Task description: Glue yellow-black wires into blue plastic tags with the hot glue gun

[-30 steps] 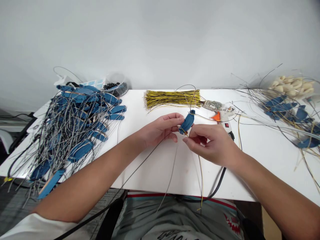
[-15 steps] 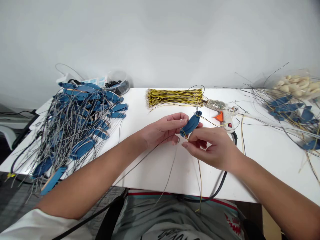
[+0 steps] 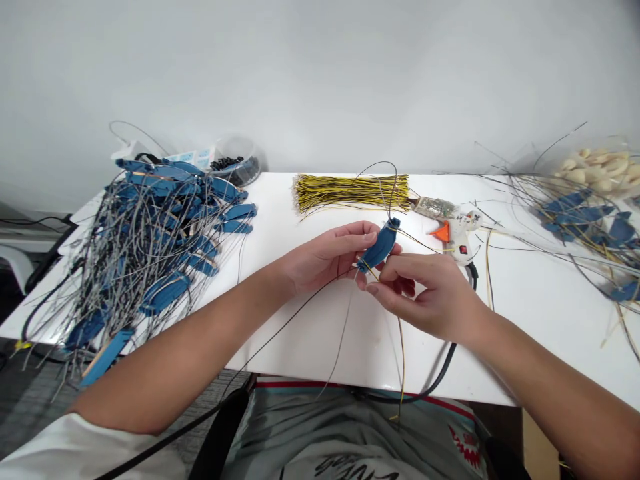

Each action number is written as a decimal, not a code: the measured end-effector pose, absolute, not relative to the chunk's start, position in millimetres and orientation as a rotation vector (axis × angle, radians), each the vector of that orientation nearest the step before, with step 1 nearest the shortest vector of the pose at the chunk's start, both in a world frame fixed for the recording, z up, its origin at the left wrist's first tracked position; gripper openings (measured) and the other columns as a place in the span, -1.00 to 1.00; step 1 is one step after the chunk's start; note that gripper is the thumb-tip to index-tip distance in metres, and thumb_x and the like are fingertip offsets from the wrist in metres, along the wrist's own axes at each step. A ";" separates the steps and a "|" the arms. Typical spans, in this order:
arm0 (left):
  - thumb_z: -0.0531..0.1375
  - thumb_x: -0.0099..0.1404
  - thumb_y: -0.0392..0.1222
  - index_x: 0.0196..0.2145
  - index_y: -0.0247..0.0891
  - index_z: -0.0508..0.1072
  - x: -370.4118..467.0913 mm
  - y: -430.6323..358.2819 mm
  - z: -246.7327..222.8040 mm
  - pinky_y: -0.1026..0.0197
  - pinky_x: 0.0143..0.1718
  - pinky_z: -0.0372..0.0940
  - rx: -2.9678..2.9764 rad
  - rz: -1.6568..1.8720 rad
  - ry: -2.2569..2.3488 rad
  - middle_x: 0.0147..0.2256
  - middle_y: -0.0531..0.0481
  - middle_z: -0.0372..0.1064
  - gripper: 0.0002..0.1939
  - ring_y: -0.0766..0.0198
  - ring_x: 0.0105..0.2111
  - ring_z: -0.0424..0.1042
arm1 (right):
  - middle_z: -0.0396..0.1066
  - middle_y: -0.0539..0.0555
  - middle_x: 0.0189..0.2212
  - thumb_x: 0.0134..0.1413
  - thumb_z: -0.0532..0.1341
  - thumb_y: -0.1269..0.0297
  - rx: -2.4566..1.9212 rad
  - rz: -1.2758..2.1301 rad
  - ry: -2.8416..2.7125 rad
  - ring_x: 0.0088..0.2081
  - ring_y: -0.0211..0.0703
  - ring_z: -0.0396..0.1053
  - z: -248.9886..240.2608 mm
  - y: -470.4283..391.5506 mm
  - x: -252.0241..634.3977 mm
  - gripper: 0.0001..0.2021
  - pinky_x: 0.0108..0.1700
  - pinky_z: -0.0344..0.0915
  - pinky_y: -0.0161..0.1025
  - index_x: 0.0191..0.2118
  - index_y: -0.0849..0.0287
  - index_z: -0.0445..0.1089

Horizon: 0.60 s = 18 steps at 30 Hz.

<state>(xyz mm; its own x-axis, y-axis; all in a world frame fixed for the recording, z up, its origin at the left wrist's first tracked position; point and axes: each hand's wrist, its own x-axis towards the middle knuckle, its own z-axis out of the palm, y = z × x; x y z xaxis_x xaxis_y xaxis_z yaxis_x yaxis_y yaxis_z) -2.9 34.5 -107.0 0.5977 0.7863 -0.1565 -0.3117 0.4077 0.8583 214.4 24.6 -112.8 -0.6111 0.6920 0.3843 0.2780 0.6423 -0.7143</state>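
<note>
Probably part-done: wires [image 3: 384, 162] on, ends loose — L hand [image 3: 335, 255] pinches the blue piece [image 3: 380, 245] above the table [image 3: 540, 333], R hand [image 3: 425, 293] pinches yellow wire [image 3: 402, 353] nr its lower end; wired pieces [image 3: 165, 295] piled left, wire bundle [image 3: 353, 192] untouched beyond.

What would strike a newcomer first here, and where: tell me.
A big tangle of wires and blue pieces fills the left of the table. At the back, mid-picture, lies a yellow-and-black wire bundle, with a glue gun right of it. Nearer, the left hand holds a single blue piece, the right hand a thin wire.
</note>
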 end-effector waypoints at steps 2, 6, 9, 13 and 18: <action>0.31 0.43 0.02 -0.09 -0.29 0.48 -2.9 34.7 -106.5 0.32 -0.36 0.37 0.910 0.756 0.613 0.02 -0.18 0.47 -0.69 0.31 -0.24 0.49 | 0.32 -0.06 -0.58 0.26 0.33 0.30 -0.762 0.803 -2.190 -0.54 -0.35 0.20 -112.6 24.2 214.4 -0.75 -0.47 0.16 -0.34 -0.45 0.17 0.38; 0.27 0.47 -0.01 0.00 -0.27 0.47 -2.5 34.6 -108.1 0.31 -0.41 0.39 0.923 0.766 0.612 0.03 -0.17 0.45 -0.70 0.31 -0.25 0.48 | 0.26 -0.09 -0.60 0.24 0.35 0.31 -0.781 0.801 -2.173 -0.55 -0.36 0.18 -112.5 23.8 214.1 -0.74 -0.47 0.14 -0.34 -0.46 0.17 0.35; 0.29 0.46 -0.03 0.15 -0.19 0.42 -2.0 34.1 -109.4 0.31 -0.42 0.39 0.907 0.781 0.642 0.02 -0.17 0.47 -0.62 0.28 -0.24 0.51 | 0.24 -0.09 -0.60 0.25 0.34 0.30 -0.792 0.821 -2.168 -0.55 -0.36 0.16 -112.4 23.9 214.0 -0.73 -0.47 0.13 -0.34 -0.46 0.17 0.33; 0.29 0.46 -0.01 0.26 -0.17 0.37 -1.7 33.8 -109.0 0.29 -0.42 0.39 0.913 0.750 0.703 -0.02 -0.19 0.50 -0.51 0.27 -0.28 0.52 | 0.24 -0.09 -0.60 0.27 0.33 0.28 -0.801 0.836 -2.161 -0.56 -0.37 0.16 -110.9 24.1 214.2 -0.72 -0.49 0.11 -0.34 -0.46 0.17 0.33; 0.30 0.45 -0.01 0.26 -0.20 0.34 -2.1 34.6 -107.1 0.26 -0.39 0.41 0.886 0.732 0.708 -0.18 -0.12 0.50 -0.48 0.30 -0.36 0.49 | 0.23 -0.08 -0.62 0.26 0.33 0.29 -0.804 0.843 -2.153 -0.57 -0.35 0.16 -108.3 23.6 214.3 -0.73 -0.50 0.11 -0.33 -0.46 0.16 0.34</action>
